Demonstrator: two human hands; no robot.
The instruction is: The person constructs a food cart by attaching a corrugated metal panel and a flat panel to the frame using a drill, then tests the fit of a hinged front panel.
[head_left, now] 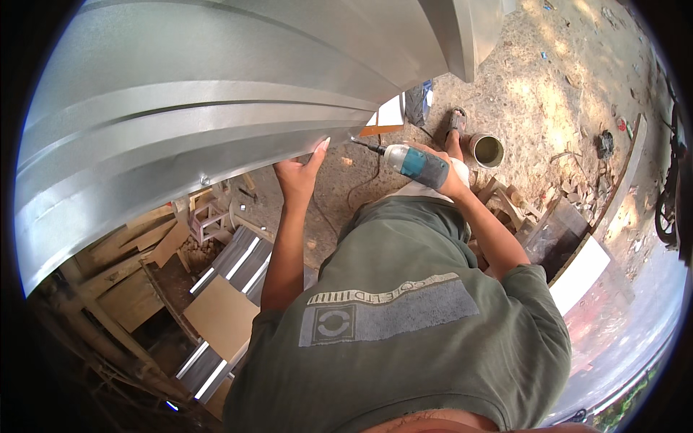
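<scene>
Dusty ground (530, 108) carries an open bucket (487, 149); a sandalled foot (456, 120) rests just left of the bucket; wood offcuts (508, 203) lie to its lower right; a dark crumpled thing (605, 143) lies well to its right.

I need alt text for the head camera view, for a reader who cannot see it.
A right hand holds a teal power drill, its bit close to a large ribbed metal sheet, whose edge the left hand holds. A bucket stands on the ground beyond.

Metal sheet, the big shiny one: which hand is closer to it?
Left. The left hand holds the metal sheet at its edge; the right hand is farther off, gripping a drill.
</scene>
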